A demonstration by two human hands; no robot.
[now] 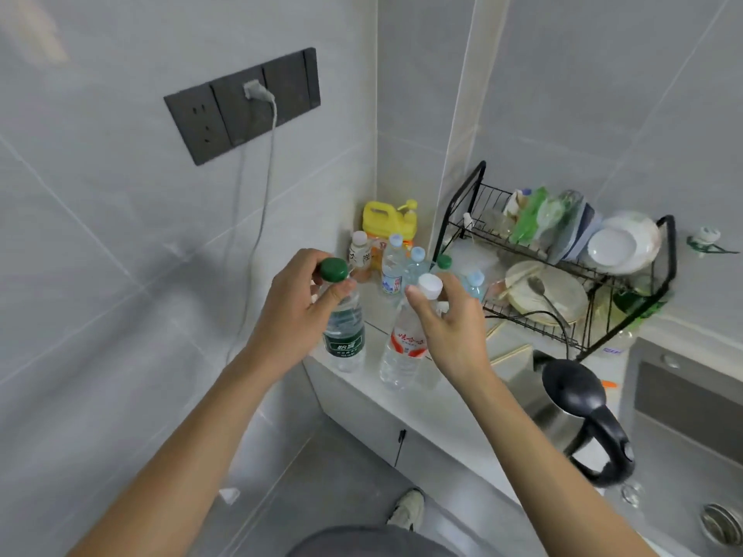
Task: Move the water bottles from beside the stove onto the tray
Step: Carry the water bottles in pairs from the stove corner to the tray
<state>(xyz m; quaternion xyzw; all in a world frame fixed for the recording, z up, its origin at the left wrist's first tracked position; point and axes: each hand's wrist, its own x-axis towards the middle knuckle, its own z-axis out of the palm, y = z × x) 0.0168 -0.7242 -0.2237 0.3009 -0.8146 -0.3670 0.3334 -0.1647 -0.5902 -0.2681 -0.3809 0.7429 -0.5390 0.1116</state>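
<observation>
The green-capped bottle [344, 319] is in the left hand [297, 311], fingers and thumb closed around its neck just under the cap; it is upright, its base at or just above the near corner of the white counter [438, 404], whether touching I cannot tell. At its 3 o'clock, just beside it, the white-capped bottle [403, 347] with a red label leans slightly, and the right hand [450, 319] has its fingers pinched on the neck below the cap. The two bottles are apart, with a narrow strip of counter between them.

At 12 o'clock from the held pair, a cluster of more bottles [396, 267] with pale blue, white and green caps crowds the back corner against the wall, with a yellow detergent jug [388, 221] behind them. That corner is tight: wall on two sides.

At 2 to 3 o'clock stands a black wire dish rack [563, 275] loaded with plates and bowls, its near rail close to the right hand's knuckles. At 4 o'clock, a steel kettle [579, 412] with a black lid and handle sits near the counter's front edge, beside the sink [691, 456].

The counter's left end drops off directly under the green-capped bottle; beyond it, toward 9 o'clock, is bare tiled wall [100, 235] with a dark socket panel [241, 106] and a hanging cable. Toward 6 o'clock, the floor [329, 468] lies open down to a shoe [408, 510].
</observation>
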